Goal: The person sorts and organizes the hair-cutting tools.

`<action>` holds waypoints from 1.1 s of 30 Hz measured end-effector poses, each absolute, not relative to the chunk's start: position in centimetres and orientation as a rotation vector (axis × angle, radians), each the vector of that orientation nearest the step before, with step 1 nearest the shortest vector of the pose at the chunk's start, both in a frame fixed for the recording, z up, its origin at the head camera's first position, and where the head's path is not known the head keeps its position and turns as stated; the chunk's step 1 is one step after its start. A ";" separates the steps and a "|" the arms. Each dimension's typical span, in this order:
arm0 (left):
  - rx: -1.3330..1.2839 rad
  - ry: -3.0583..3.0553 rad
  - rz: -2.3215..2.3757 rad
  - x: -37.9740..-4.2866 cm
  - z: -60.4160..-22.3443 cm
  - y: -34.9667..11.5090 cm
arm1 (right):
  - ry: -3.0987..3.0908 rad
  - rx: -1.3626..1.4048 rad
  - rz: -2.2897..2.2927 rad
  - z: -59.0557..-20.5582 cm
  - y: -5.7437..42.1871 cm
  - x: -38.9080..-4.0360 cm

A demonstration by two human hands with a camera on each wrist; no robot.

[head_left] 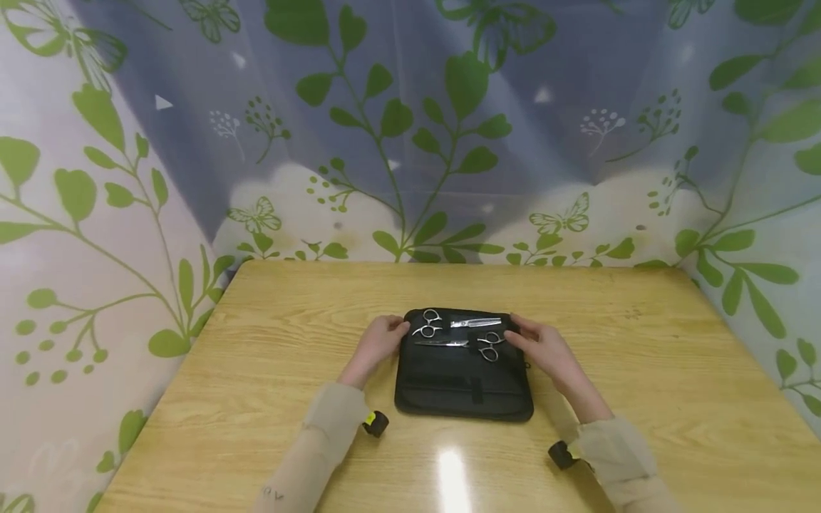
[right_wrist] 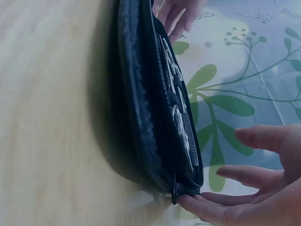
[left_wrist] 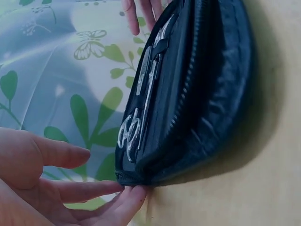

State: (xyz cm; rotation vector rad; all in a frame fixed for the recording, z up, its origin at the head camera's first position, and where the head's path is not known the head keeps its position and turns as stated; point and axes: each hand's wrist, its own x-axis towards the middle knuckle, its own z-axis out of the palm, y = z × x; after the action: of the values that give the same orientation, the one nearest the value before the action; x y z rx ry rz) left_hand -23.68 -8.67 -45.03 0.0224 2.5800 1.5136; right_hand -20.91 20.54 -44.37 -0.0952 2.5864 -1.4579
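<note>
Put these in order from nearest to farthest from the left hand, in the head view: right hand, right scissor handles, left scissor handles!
From the left hand:
1. Left scissor handles: upper left of the case.
2. Right scissor handles: toward the case's right edge.
3. Right hand: farthest, at the case's right edge.

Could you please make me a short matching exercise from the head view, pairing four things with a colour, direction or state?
1. case
2. upper scissors
3. lower scissors
4. table

A. blade end pointing left
B. light wood-coloured
C. blade end pointing right
D. black, with scissors inside

Pairs: 1-D; 2-C; 3-A; 4-B
</note>
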 end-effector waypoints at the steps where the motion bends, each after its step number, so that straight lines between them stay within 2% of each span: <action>1: 0.017 2.574 1.511 -23.8 -44.8 -8.6 | 2.589 -0.100 -1.462 -44.3 20.5 -21.0; 14: -0.071 2.450 1.661 -24.9 -44.0 -8.7 | 2.583 -0.148 -1.546 -43.4 20.0 -22.1; 33: 0.047 2.359 1.881 -25.2 -45.2 -9.6 | 2.561 -0.133 -1.801 -43.8 19.7 -21.7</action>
State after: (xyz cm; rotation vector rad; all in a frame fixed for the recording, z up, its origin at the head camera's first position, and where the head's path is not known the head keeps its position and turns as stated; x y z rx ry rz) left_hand -25.23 -9.59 -45.17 0.0469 2.3593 1.8807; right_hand -21.67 19.75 -43.83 -0.1331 2.5605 -1.8010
